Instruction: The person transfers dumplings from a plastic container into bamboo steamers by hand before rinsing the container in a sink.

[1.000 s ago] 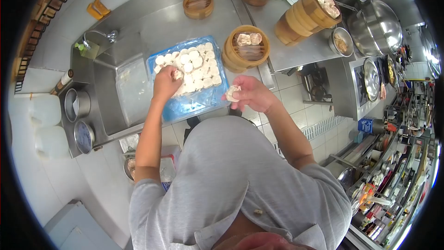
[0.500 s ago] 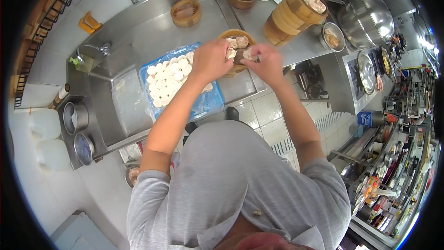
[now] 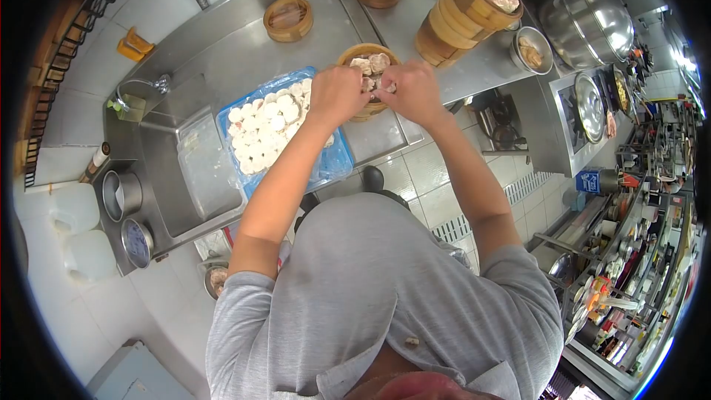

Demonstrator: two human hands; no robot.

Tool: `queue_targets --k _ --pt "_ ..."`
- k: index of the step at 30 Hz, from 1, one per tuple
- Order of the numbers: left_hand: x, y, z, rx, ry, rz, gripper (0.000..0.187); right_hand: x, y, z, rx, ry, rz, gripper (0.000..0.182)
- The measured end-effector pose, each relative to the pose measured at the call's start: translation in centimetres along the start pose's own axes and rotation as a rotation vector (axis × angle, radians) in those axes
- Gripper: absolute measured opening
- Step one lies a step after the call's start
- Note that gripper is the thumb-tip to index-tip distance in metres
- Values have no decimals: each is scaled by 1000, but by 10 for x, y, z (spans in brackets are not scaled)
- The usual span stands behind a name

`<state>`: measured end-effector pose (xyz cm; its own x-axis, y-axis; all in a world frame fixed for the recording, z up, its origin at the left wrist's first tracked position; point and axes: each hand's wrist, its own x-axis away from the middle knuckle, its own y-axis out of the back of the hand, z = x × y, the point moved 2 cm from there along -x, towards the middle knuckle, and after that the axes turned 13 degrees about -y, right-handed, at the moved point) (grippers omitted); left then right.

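Both hands are at a round bamboo steamer basket [image 3: 358, 50], where meat-filled dumplings [image 3: 378, 62] sit at the far side. My left hand [image 3: 338, 96] is closed, its fingertips pinching a dumpling low inside the basket. Opposite it, my right hand [image 3: 412, 93] is closed around another dumpling, close beside the first. The fingers partly hide both held dumplings. Left of the basket is a tray lined with blue plastic [image 3: 337, 167]. Many pale round dumplings [image 3: 259, 137] cover it in rows, and my left forearm crosses over its right side.
A stack of bamboo steamers [image 3: 444, 30] topped with dumplings stands at the back right, beside a metal bowl [image 3: 532, 50]. Another small steamer [image 3: 288, 18] is at the back left. A sink [image 3: 167, 178] lies left of the tray. A large lidded pot [image 3: 589, 26] stands far right.
My hands have come closer together and lower into the basket, each bringing its dumpling. The right hand moved left; the whole view shifted slightly.
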<state>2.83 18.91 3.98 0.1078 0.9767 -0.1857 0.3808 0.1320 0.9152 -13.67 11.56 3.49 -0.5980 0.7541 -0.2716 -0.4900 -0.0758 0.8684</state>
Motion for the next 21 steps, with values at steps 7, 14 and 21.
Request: queue_targets --k 7,14,21 --pt "13 10 6 73 -56 -149 32 7 16 -5 -266 -27 -6 22" --pt "28 15 63 388 198 -201 39 13 31 -40 -238 -9 43 49" --pt "35 -43 92 658 283 -178 39 1 14 -45 -331 32 266 46"
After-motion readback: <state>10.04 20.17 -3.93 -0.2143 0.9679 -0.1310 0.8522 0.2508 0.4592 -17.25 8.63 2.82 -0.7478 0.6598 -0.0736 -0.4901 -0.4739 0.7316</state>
